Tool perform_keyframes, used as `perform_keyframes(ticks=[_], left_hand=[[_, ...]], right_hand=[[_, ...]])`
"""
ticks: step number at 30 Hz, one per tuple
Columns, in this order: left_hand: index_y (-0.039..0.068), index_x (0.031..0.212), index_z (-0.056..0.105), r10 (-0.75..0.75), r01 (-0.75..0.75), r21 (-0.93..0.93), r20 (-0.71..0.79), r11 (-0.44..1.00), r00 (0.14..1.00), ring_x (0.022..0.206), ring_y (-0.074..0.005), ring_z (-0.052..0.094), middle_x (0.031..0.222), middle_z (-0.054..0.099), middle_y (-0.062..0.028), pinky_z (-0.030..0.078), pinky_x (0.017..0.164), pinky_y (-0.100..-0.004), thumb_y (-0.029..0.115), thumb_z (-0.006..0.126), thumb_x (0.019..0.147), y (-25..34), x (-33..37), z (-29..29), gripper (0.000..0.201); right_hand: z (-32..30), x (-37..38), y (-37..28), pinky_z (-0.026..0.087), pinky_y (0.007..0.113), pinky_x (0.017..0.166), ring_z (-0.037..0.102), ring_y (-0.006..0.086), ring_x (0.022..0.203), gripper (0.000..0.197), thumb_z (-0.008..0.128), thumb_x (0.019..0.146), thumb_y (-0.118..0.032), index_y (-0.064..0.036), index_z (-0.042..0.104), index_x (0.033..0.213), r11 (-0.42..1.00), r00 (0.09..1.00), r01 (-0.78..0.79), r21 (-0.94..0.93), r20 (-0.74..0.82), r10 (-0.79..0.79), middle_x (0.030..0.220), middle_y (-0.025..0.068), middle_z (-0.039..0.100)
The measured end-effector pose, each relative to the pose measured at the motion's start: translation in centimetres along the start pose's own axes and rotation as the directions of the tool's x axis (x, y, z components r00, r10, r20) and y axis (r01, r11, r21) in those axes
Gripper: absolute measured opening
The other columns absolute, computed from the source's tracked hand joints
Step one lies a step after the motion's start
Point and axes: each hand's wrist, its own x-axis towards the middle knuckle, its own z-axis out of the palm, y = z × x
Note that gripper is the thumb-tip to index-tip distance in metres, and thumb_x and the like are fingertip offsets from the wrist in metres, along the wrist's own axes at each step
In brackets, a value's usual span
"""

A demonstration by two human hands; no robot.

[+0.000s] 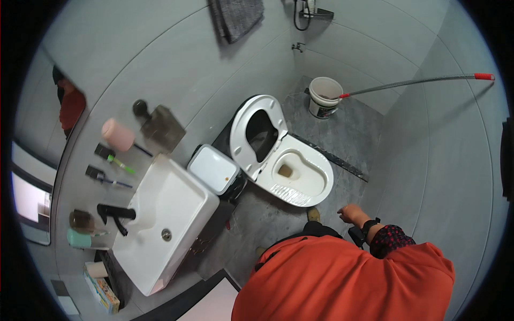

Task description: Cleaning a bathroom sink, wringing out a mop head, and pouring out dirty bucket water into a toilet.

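The right hand (353, 214) hangs with its fingers loosely bent, but how far they are closed, or on what, I cannot tell; the left hand is out of view, so its state cannot be told either. Nearest to the right hand, toward ten o'clock, is the white toilet (302, 176), its seat (239, 131) raised. A white bucket (316, 104) stands on the grey floor (353, 128) just short of twelve o'clock, with a grey pole (412, 83) slanting from it toward three. Out at nine is the white sink (176, 203) with a black tap (119, 212), and a white-lidded bin (214, 168) sits between sink and toilet
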Motion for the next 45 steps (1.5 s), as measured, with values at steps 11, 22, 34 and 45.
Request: perform_keyframes(ticks=[11, 22, 34, 45], left_hand=[[-0.009, 0.071, 0.051, 0.018, 0.017, 0.205, -0.167, 0.979, 0.986, 0.048, -0.0395, 0.049, 0.057, 0.054, -0.0239, 0.035, 0.046, -0.0514, 0.049, 0.036, 0.086, 12.7, -14.2, -4.9, 0.061], [-0.011, 0.054, 0.055, -0.028, 0.099, 0.314, -0.223, 0.944, 0.974, 0.043, -0.0434, 0.047, 0.053, 0.053, -0.0273, 0.030, 0.039, -0.0540, 0.067, 0.027, 0.087, 15.3, -19.2, -8.3, 0.089], [-0.009, 0.069, 0.051, 0.060, 0.028, 0.329, -0.255, 0.944, 0.965, 0.049, -0.0413, 0.049, 0.058, 0.054, -0.0251, 0.034, 0.046, -0.0533, 0.053, 0.034, 0.085, 19.8, -26.0, -8.8, 0.066], [-0.007, 0.082, 0.048, 0.040, 0.062, 0.397, -0.243, 0.916, 0.969, 0.055, -0.0393, 0.052, 0.062, 0.055, -0.0230, 0.037, 0.053, -0.0527, 0.040, 0.040, 0.084, 29.7, -37.7, -10.8, 0.048]], right_hand=[[-2.1, 2.7, 17.1, 0.045, 0.040, 0.091, 0.055, 0.0323, 0.107, 0.037, 0.055, 0.081, -0.018, -0.0139, 0.060, 0.118, 0.991, 0.996, -0.082, 0.101, 0.045, 0.078, 0.116, 0.0140, 0.059], [-7.2, 7.2, 18.0, 0.045, 0.042, 0.089, 0.056, 0.0334, 0.104, 0.033, 0.052, 0.083, -0.022, -0.0136, 0.061, 0.115, 0.983, 0.998, 0.003, 0.184, -0.058, 0.008, 0.112, 0.0134, 0.061], [-13.0, 14.4, 25.6, 0.046, 0.041, 0.089, 0.057, 0.0315, 0.105, 0.036, 0.054, 0.081, -0.020, -0.0176, 0.061, 0.116, 0.997, 1.000, -0.012, 0.078, 0.010, 0.012, 0.113, 0.0113, 0.061], [-22.6, 22.8, 42.9, 0.045, 0.041, 0.091, 0.052, 0.0368, 0.113, 0.096, 0.074, 0.071, -0.028, -0.0055, 0.016, 0.143, 0.721, 0.841, 0.119, 0.682, -0.455, 0.292, 0.131, 0.0266, 0.044]])
